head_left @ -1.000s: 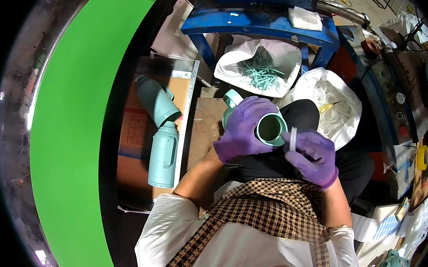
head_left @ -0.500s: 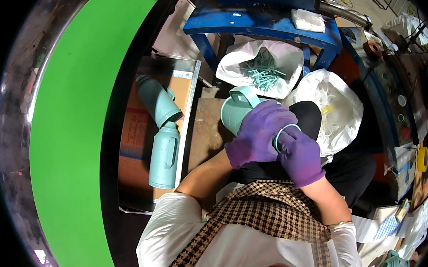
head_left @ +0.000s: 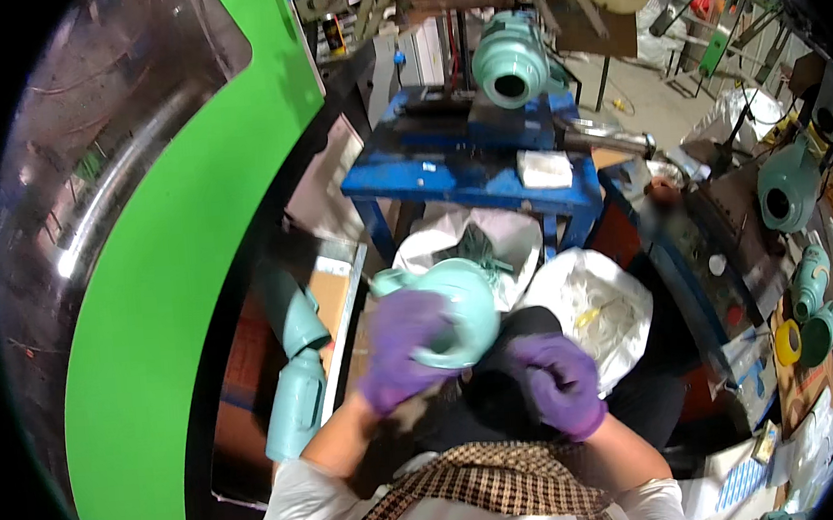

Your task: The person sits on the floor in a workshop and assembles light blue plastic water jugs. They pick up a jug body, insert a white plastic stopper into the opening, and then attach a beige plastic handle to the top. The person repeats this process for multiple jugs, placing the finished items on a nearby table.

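Note:
My left hand (head_left: 401, 343), in a purple glove and smeared by motion, grips a pale teal thermos casing (head_left: 473, 304) by its side. The casing lies tilted with its round open end toward me, and its handle (head_left: 394, 281) sticks out at the upper left. Apart from it, over my right thigh, my gloved right hand (head_left: 559, 385) has its fingers curled in. Whether anything small is inside that curl is hidden.
Two teal casings (head_left: 295, 394) lie in a box at left, beside a green machine frame (head_left: 144, 376). Ahead stand a white sack (head_left: 416, 250) with teal scraps, another sack (head_left: 621, 289) with whitish pieces, and a blue table (head_left: 468, 174) bearing a casing (head_left: 509, 60). More casings (head_left: 787, 195) are at right.
My hands, together on the casing before, are now apart. My left hand has swung the casing left, its open end turned toward me. The teal ring at my right fingers no longer shows. The view tilted up.

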Motion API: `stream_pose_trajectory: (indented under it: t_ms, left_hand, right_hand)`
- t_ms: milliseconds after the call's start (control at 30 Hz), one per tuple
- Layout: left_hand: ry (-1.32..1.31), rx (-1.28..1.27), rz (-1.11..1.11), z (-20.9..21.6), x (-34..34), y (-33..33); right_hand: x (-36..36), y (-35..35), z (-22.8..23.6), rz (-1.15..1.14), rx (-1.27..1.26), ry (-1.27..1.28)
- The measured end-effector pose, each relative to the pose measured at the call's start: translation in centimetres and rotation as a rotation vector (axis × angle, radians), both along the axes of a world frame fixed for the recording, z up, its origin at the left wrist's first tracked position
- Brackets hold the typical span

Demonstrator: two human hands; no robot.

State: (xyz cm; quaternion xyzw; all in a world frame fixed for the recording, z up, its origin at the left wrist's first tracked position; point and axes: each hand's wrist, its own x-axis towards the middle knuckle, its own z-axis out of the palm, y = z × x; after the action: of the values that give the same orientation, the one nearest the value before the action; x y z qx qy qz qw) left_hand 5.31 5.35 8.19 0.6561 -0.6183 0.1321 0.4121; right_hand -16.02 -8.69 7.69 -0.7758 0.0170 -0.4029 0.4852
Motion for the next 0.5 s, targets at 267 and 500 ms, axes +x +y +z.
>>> stream_pose_trajectory:
  t_ms: [267,500]
  left_hand:
    - [1.819,-0.515,0.278,-5.7,5.6,13.6]
    - [2.029,-0.442,0.070,-4.9,4.2,7.8]
  right_hand:
    - [21.4,-20.3,9.7,-0.637,-0.356,0.358]
    - [19.6,-23.1,7.9,-0.693,-0.468,0.156]
